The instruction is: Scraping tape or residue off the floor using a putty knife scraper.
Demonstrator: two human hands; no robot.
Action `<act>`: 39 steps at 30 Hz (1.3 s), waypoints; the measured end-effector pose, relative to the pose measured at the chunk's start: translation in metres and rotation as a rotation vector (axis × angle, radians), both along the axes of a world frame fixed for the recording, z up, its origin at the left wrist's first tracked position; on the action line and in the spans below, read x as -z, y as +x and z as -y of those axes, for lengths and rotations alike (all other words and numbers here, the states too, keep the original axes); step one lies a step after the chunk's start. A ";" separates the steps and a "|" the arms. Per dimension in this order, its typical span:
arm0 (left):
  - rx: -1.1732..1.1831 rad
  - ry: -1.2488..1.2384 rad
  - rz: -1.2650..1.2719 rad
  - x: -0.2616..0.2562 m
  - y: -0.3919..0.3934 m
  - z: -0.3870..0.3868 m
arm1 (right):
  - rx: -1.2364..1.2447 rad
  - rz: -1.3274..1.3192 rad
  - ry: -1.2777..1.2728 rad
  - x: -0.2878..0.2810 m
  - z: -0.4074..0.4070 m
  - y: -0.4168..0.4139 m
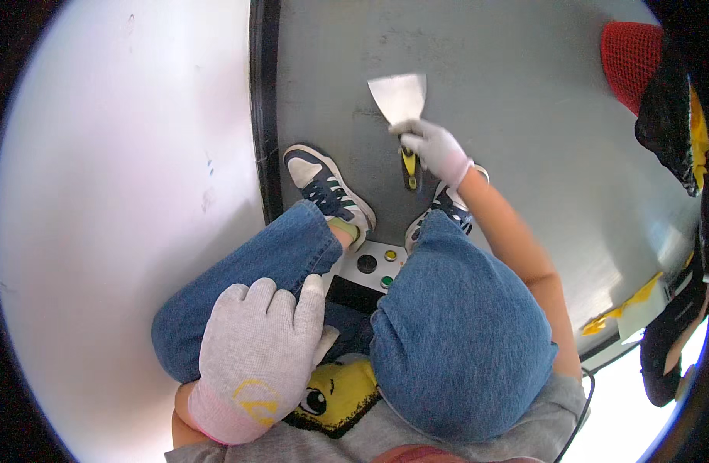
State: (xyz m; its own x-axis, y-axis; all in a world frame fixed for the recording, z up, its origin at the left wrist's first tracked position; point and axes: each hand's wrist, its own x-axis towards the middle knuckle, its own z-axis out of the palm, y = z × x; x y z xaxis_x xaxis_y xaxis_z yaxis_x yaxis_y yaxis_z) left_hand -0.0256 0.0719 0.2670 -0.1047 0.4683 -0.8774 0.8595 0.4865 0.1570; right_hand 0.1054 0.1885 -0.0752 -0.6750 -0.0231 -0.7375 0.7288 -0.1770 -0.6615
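Note:
My right hand [438, 147], in a pale knit work glove, grips a putty knife [400, 97]. Its wide metal blade points away from me, slightly blurred, over the grey floor [534, 133]. Below my fingers the black and yellow handle [410, 165] shows. My left hand [259, 341], gloved alike with a yellow mark near the cuff, lies back upward by my bent left leg. It holds nothing that I can see, and its thumb stands off to the side. Dark smudges [383, 40] mark the floor beyond the blade.
A white wall [128, 173] with a black baseboard [267, 110] runs along my left. Between my legs sits a white panel [363, 269] with yellow and green buttons. A red mesh item [629, 63], a black bag-like item [661, 121] and yellow strips [626, 304] lie at right.

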 end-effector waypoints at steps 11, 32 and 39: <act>-0.010 0.028 -0.038 0.004 0.003 0.006 | 0.147 -0.272 0.161 0.017 -0.063 -0.103; -0.017 -0.002 -0.025 0.003 0.004 0.007 | 0.113 -0.209 0.043 0.021 -0.031 -0.088; -0.021 -0.027 -0.008 0.003 0.002 0.006 | 0.298 -0.236 0.082 0.001 -0.060 -0.074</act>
State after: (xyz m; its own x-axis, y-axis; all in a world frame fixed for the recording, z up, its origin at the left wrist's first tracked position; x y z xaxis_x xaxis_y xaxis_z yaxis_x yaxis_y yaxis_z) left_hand -0.0238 0.0661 0.2639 -0.1219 0.4421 -0.8886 0.8501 0.5086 0.1365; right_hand 0.0309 0.2480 -0.0757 -0.7947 0.2521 -0.5522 0.4792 -0.2978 -0.8256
